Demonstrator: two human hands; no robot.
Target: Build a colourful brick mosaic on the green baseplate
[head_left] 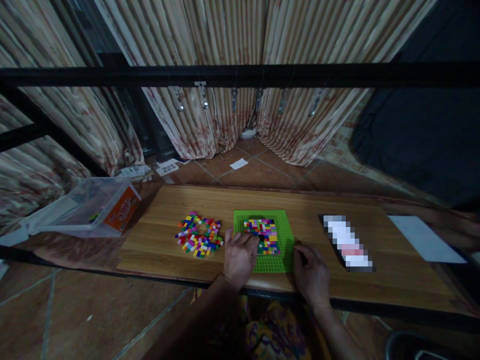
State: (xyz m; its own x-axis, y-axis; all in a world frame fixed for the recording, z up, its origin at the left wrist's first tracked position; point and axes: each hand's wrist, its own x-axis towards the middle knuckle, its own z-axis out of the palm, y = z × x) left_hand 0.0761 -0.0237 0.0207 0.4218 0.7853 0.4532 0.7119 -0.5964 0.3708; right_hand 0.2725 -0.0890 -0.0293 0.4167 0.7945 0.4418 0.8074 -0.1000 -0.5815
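A green baseplate lies on the wooden board, with a patch of small coloured bricks pressed onto its middle. My left hand rests on the plate's near left corner, fingers curled toward the brick patch; whether it pinches a brick I cannot make out. My right hand sits at the plate's near right corner, fingers bent against its edge. A loose heap of coloured bricks lies just left of the plate.
A clear plastic box with an orange label stands at the left beside the board. A dark flat object and a white sheet lie to the right. A black bar crosses overhead. Curtains hang behind.
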